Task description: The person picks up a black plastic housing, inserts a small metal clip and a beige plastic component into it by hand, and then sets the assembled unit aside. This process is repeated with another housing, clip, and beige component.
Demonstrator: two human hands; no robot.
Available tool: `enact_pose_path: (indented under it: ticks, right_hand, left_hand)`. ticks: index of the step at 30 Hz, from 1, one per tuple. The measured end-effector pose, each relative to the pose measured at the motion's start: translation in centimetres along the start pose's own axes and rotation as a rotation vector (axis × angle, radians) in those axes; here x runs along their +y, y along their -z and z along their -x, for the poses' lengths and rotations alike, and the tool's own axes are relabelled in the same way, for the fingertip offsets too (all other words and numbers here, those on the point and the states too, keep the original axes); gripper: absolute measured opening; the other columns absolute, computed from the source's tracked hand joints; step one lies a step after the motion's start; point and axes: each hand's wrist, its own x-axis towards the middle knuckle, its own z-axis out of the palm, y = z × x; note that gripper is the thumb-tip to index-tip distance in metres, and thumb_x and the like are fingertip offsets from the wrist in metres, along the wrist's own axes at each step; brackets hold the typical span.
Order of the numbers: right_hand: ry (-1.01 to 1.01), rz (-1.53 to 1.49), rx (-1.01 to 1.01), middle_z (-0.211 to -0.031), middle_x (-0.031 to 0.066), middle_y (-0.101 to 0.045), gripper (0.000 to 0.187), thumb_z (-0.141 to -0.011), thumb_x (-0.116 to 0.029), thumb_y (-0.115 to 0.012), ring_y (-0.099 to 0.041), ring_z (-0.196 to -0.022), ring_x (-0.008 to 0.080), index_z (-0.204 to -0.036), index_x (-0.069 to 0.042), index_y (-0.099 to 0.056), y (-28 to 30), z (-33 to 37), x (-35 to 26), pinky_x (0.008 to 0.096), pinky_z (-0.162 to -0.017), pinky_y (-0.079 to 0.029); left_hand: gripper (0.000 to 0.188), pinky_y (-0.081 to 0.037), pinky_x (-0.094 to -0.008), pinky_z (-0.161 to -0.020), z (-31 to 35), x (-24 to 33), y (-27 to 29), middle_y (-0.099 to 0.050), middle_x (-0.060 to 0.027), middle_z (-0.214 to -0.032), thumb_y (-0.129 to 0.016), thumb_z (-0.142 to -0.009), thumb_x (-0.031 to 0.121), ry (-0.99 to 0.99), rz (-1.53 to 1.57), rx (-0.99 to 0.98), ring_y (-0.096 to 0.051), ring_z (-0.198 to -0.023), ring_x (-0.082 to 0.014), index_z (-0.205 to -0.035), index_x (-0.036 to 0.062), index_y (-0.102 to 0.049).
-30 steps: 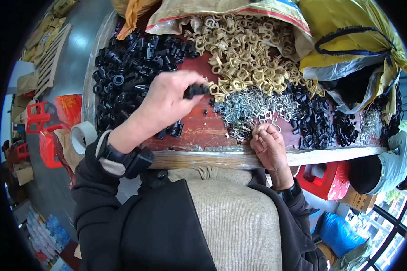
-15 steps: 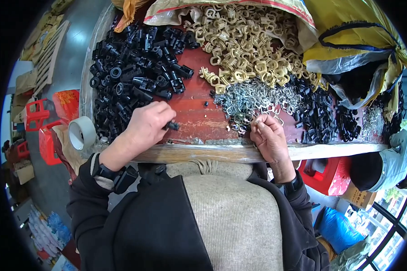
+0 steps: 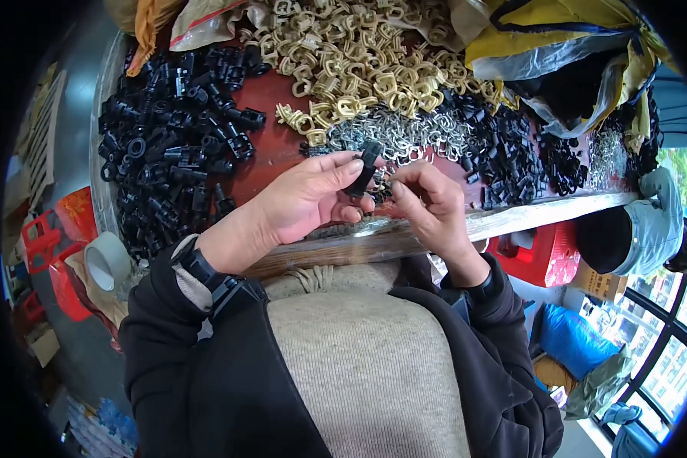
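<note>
My left hand [image 3: 301,200] is closed around a black plastic fitting [image 3: 365,169], which it holds upright between thumb and fingers above the table's near edge. Just to its right, my right hand [image 3: 437,210] has thumb and forefinger pinched together, pointing at the fitting. Whatever sits in that pinch is too small to make out. Behind both hands lies a heap of small silver metal hooks [image 3: 404,136]. Farther back are many beige plastic clips [image 3: 351,65]. To the left spreads a pile of larger black plastic fittings [image 3: 168,145].
Small black pieces [image 3: 504,153] are heaped to the right. A yellow sack [image 3: 557,46] stands at the back right. A tape roll [image 3: 108,261] is by the table's left corner. Red stools [image 3: 534,256] stand on the floor, and another person [image 3: 641,221] sits at right.
My left hand has moved right from beside the black pile, bringing a black fitting up to the middle. My right hand has left the silver hooks and come toward it. The whole view has shifted.
</note>
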Motion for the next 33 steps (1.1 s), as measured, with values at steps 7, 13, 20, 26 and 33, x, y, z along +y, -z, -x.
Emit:
enact_pose_path:
  ticks: [7, 13, 20, 26, 33]
  right_hand:
    - [0.363, 0.419, -0.039, -0.067, 0.0077, -0.052, 0.009, -0.07, 0.002, -0.058, -0.05, -0.055, 0.0164, -0.078, 0.0, -0.054, -0.5, -1.1, 0.1, 0.0243, -0.048, -0.039]
    - [0.381, 0.542, -0.075, -0.065, 0.0085, -0.051, 0.014, -0.067, 0.003, -0.06, -0.051, -0.053, 0.0219, -0.079, -0.001, -0.054, -0.4, -1.1, 0.1, 0.0279, -0.047, -0.04]
    - [0.348, 0.577, -0.084, -0.063, 0.0083, -0.051, 0.013, -0.065, 0.003, -0.061, -0.051, -0.054, 0.0225, -0.076, -0.001, -0.054, -0.6, -0.7, -0.3, 0.0287, -0.046, -0.04]
    - [0.232, 0.518, -0.12, -0.06, 0.0075, -0.051, 0.01, -0.064, 0.004, -0.061, -0.052, -0.054, 0.02, -0.071, -0.001, -0.054, -0.5, -0.8, -1.6, 0.0274, -0.046, -0.039]
    - [0.23, 0.465, -0.136, -0.058, 0.0062, -0.05, 0.011, -0.065, 0.002, -0.062, -0.05, -0.053, 0.0174, -0.074, -0.002, -0.057, -0.2, -1.1, -0.3, 0.0264, -0.046, -0.038]
  left_hand:
    - [0.031, -0.047, -0.0255, -0.065, -0.7, -0.5, 0.7, -0.053, -0.0054, -0.096, -0.044, -0.087, 0.02, 0.043, -0.131, 0.097, -0.053, -0.083, -0.0143, -0.111, 0.0012, -0.044]
    - [0.03, -0.046, -0.0268, -0.072, -0.8, -0.7, 0.5, -0.053, -0.005, -0.097, -0.044, -0.087, 0.018, 0.026, -0.129, 0.068, -0.052, -0.085, -0.0129, -0.111, 0.0003, -0.044]
    - [0.029, -0.045, -0.0251, -0.074, -0.6, -1.0, 0.2, -0.052, -0.0044, -0.099, -0.043, -0.087, 0.017, -0.005, -0.181, 0.035, -0.051, -0.085, -0.0099, -0.112, 0.0002, -0.044]
    - [0.029, -0.045, -0.0216, -0.073, -0.6, -1.0, -0.3, -0.053, -0.0029, -0.097, -0.044, -0.087, 0.016, -0.036, -0.3, -0.034, -0.05, -0.081, -0.0058, -0.111, 0.0004, -0.046]
    - [0.027, -0.045, -0.0248, -0.075, -1.0, -0.8, 0.8, -0.053, -0.0047, -0.098, -0.047, -0.085, 0.015, 0.06, -0.182, -0.037, -0.052, -0.085, -0.0102, -0.108, 0.0003, -0.047]
